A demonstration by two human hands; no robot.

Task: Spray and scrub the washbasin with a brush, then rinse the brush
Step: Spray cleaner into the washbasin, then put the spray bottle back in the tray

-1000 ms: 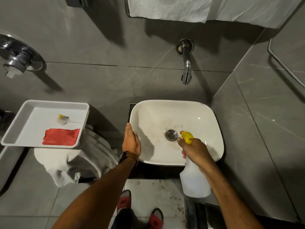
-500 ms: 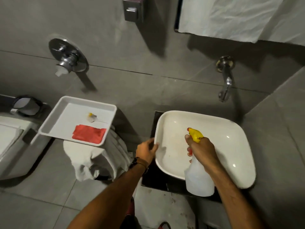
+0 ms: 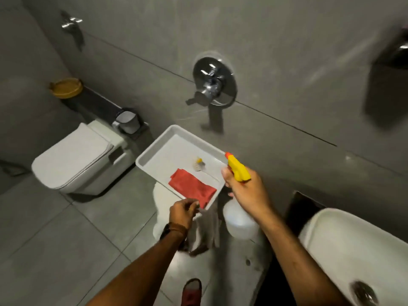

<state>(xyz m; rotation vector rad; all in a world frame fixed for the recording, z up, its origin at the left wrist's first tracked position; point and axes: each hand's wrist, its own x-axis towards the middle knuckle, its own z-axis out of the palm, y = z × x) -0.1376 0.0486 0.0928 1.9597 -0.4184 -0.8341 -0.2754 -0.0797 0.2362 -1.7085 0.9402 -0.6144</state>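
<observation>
My right hand grips a spray bottle with a yellow trigger head, held just right of a white tray. In the tray lie a small brush with a yellow tip and a red cloth. My left hand hovers at the tray's near edge beside the cloth, fingers loosely curled and holding nothing. The white washbasin sits at the lower right with its drain in view.
The tray rests on a stand draped in white cloth. A white toilet stands to the left with a small grey bin behind it. A chrome wall valve is above the tray. Grey tiled floor lies at lower left.
The view has swung left from the washbasin to the tray. My left hand left the basin rim and moved to the tray edge. My right hand carried the spray bottle over beside the tray.
</observation>
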